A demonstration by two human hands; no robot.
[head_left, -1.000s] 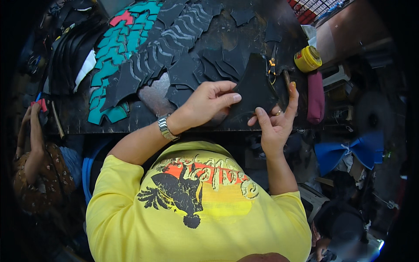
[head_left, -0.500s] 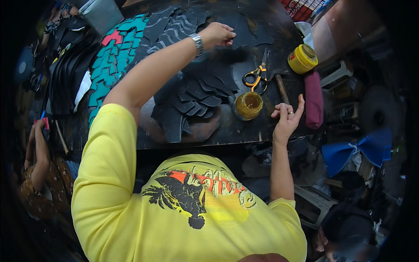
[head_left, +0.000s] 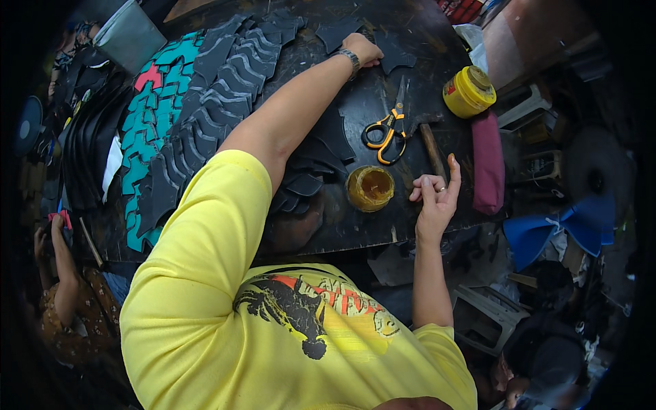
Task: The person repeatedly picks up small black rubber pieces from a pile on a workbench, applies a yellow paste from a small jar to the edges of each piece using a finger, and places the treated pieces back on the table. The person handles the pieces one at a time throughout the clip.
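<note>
Toward the far side of the table (head_left: 434, 37), your left hand (head_left: 364, 52) has its fingers bunched at the left edge of a notched black sheet piece (head_left: 398, 55); I cannot tell whether they pinch it. The piece lies just to that hand's right, its long axis unclear. Your right hand (head_left: 435, 193) is well apart, empty, index finger raised, others loosely curled, right of an open amber glue jar (head_left: 370, 189).

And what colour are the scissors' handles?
The handles are black and orange, shown in the head view.
</note>
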